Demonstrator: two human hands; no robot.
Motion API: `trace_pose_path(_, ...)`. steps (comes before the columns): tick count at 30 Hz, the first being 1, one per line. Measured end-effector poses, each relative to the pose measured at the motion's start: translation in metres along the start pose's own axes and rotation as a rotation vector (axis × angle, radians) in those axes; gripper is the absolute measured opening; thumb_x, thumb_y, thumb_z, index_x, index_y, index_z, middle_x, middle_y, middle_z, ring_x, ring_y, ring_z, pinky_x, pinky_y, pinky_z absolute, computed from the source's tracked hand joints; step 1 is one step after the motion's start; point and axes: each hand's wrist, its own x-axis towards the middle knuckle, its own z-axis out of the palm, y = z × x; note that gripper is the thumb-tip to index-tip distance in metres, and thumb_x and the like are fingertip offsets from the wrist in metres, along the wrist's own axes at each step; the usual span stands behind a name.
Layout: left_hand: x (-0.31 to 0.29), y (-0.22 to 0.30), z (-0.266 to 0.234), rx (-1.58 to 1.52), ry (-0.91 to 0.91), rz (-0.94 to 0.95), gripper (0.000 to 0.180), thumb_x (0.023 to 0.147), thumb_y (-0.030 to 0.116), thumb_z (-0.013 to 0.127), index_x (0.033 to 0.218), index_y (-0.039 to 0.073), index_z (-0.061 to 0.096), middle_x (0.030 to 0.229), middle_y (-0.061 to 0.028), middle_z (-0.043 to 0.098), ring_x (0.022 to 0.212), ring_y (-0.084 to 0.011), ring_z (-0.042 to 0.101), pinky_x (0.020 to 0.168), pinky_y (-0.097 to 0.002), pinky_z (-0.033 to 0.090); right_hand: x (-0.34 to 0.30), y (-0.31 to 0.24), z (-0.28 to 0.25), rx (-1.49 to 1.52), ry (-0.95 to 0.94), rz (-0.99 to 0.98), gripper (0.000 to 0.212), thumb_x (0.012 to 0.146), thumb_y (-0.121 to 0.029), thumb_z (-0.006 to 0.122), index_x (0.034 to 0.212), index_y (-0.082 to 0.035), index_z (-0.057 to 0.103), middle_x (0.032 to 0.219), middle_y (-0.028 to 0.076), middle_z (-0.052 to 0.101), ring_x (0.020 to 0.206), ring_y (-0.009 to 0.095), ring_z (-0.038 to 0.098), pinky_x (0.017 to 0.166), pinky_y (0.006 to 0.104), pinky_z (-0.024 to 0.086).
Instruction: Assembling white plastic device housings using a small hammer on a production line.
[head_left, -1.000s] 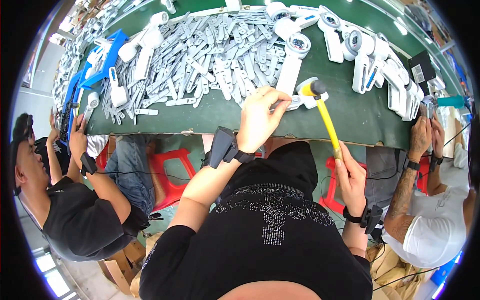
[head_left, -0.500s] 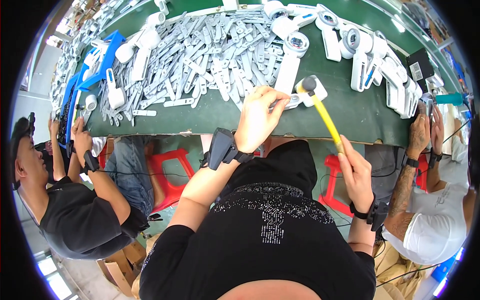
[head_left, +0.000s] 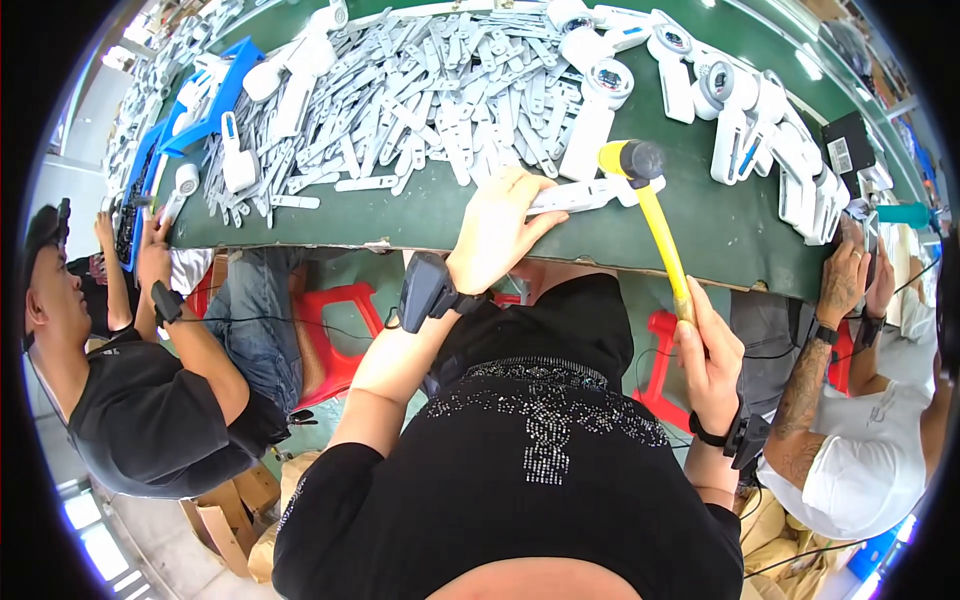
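Note:
My left hand (head_left: pixel 500 228) is closed on one end of a white handheld device (head_left: pixel 580 196), which lies along the front part of the green bench. The device's far end sits partly behind a mallet (head_left: pixel 656 228). My right hand (head_left: pixel 712 350) grips this mallet low on its yellow handle. Its black-and-yellow head is over the device's right end; whether the two touch I cannot tell. Just beyond my left hand spreads a big heap of grey-white strip-shaped parts (head_left: pixel 430 95). Behind the held device stands a white device with a round, dark-centred head (head_left: pixel 608 82).
More white devices (head_left: pixel 720 90) lie at the bench's right, near a black box (head_left: pixel 850 150). A blue tray (head_left: pixel 215 95) with white parts stands at the left. Co-workers sit at both sides, a person's hand (head_left: pixel 845 275) at the right bench edge. Red stools (head_left: pixel 345 335) stand below.
The mallet head has risen slightly and shifted right. The held device now shows more of its long body, and my left hand has moved a little left. The whole view has shifted slightly.

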Motion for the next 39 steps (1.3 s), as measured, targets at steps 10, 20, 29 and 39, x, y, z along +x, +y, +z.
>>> trace_pose_path(10, -0.004, 0.001, 0.005, -0.061, 0.05, 0.01, 0.024, 0.069, 0.015, 0.079, 0.086, 0.003, 0.066, 0.077, -0.0097, 0.06, 0.077, -0.0293, 0.059, 0.069, -0.0375, 0.047, -0.006, 0.002, 0.016, -0.086, 0.009, -0.135, 0.042, 0.091, -0.003, 0.058, 0.133, -0.002, 0.051, 0.075, 0.013, 0.054, 0.06, 0.025, 0.053, 0.058, 0.033, 0.043)
trace_pose_path(20, -0.017, -0.006, 0.012, -0.269, 0.139, -0.167, 0.045, 0.067, 0.007, 0.08, 0.109, 0.007, 0.063, 0.084, -0.0091, 0.065, 0.085, -0.0291, 0.061, 0.077, -0.0369, 0.048, 0.003, -0.006, 0.019, -0.077, -0.072, -0.127, 0.041, 0.09, -0.002, 0.059, 0.13, 0.0, 0.053, 0.075, 0.013, 0.055, 0.06, 0.023, 0.053, 0.057, 0.0325, 0.043)
trace_pose_path(29, -0.018, -0.004, 0.01, -0.333, 0.068, -0.323, 0.061, 0.067, 0.005, 0.079, 0.122, 0.007, 0.055, 0.088, -0.0084, 0.069, 0.086, -0.0284, 0.063, 0.079, -0.0366, 0.049, 0.009, -0.006, 0.032, -0.13, -0.239, -0.044, 0.04, 0.089, -0.001, 0.059, 0.129, 0.002, 0.054, 0.075, 0.013, 0.056, 0.06, 0.023, 0.055, 0.057, 0.0324, 0.044)
trace_pose_path(39, -0.02, -0.009, 0.013, -0.283, 0.078, -0.277, 0.058, 0.067, 0.008, 0.081, 0.12, 0.005, 0.058, 0.088, -0.0076, 0.068, 0.083, -0.0201, 0.064, 0.079, -0.0317, 0.05, -0.001, -0.013, 0.029, -0.192, -0.211, -0.09, 0.042, 0.09, -0.003, 0.06, 0.131, 0.0, 0.053, 0.075, 0.013, 0.057, 0.06, 0.022, 0.057, 0.056, 0.0323, 0.044)
